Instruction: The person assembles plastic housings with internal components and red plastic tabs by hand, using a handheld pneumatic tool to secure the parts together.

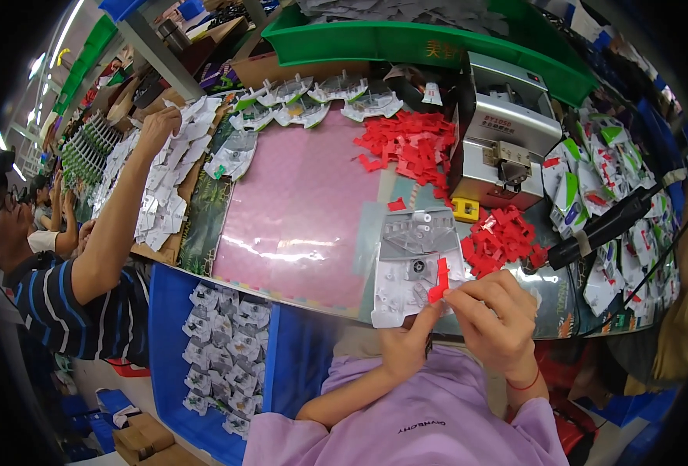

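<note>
A white plastic housing (394,279) with moulded ribs and a small round dark part lies at the front edge of the table, its hollow side up. My left hand (406,346) is closed on its near edge, thumb on top; the fingers beneath are hidden. In the pinched fingers of my right hand (499,318) is the lower end of a red plastic piece (440,281), held over the housing's right side. The tip of my left thumb is close to that piece; whether it touches cannot be made out.
Red pieces form a far pile (406,144) and a near pile (499,237) beside a silver tabletop machine (507,116). White-and-green housings (289,105) line the back. A blue bin (169,349) of parts stands at left. A black tool (604,225) hangs at right. A co-worker (80,295) sits left.
</note>
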Tool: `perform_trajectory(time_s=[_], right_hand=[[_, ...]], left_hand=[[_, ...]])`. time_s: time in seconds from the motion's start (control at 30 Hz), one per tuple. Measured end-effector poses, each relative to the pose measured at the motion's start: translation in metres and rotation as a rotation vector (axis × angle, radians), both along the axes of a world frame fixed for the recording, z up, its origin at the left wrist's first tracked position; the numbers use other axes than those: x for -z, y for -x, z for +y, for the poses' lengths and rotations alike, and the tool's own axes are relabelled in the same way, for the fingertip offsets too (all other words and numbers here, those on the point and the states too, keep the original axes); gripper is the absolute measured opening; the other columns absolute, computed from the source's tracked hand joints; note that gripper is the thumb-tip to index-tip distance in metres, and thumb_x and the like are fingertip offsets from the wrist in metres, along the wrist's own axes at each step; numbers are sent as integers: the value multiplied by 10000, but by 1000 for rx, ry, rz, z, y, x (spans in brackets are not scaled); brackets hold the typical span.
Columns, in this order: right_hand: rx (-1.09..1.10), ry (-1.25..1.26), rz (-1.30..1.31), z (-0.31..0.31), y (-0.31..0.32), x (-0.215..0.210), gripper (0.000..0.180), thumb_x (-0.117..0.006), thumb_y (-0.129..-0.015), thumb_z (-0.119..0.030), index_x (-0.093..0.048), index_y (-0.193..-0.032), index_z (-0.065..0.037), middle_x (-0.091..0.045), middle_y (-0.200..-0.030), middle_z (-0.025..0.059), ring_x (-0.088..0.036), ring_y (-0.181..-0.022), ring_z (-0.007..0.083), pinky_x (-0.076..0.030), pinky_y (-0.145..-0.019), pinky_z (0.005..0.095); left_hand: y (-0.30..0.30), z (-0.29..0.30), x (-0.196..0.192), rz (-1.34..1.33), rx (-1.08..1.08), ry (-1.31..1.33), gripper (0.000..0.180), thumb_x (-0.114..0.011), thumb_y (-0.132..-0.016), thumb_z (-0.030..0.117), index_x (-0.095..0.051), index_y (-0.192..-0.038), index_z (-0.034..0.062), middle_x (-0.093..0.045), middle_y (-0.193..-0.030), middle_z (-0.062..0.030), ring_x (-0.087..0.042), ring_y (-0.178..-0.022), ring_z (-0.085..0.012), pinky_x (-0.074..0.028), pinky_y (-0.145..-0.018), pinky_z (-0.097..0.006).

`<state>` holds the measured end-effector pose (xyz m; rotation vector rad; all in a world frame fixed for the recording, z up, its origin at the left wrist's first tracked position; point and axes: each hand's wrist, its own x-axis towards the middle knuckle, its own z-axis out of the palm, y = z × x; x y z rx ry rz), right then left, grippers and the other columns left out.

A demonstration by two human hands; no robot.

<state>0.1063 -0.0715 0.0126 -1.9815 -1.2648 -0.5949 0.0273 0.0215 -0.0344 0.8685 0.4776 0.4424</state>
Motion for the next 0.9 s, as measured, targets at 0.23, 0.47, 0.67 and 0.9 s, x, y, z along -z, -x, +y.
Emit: perform_trajectory(time_s=[0.23, 0.47, 0.67, 0.9], right_hand=[[50, 81, -43, 3, 2, 2, 245, -613, -540, -22, -606, -786, -21, -541, -719, 38, -507, -591, 173, -404, -456, 260], [23, 111, -70, 2, 4, 0, 240, -599, -536, -41, -597, -772, -2, -538, -726, 51, -511, -600, 177, -408, -462, 260], [-7, 129, -55, 5, 2, -1, 247, -591, -540, -46, -587, -780, 10, -532, -731, 54, -504, -603, 183, -404, -457, 263], [-24, 143, -25, 11, 3, 2, 238, -567, -526, -58, -575, -755, 5, -506, -698, 43, -485, -591, 183, -397, -450, 261]], left_hand=[[2, -2, 1, -35, 38, -47, 229, -530, -797, -49, -506, -1025, -37, -571, -944, -68, -560, -848, -123, -466, -720, -238], [3, -3, 4, -115, 5, -140, 229, -526, -796, -54, -508, -1024, -34, -574, -933, -63, -561, -824, -111, -472, -704, -227], [3, -3, 6, -121, -25, -146, 260, -513, -793, -70, -489, -1049, -39, -568, -929, -62, -564, -782, -102, -475, -655, -217], [2, -1, 11, -197, -47, -166, 259, -507, -790, -78, -483, -1045, -42, -563, -932, -63, -563, -775, -99, -476, -635, -208]])
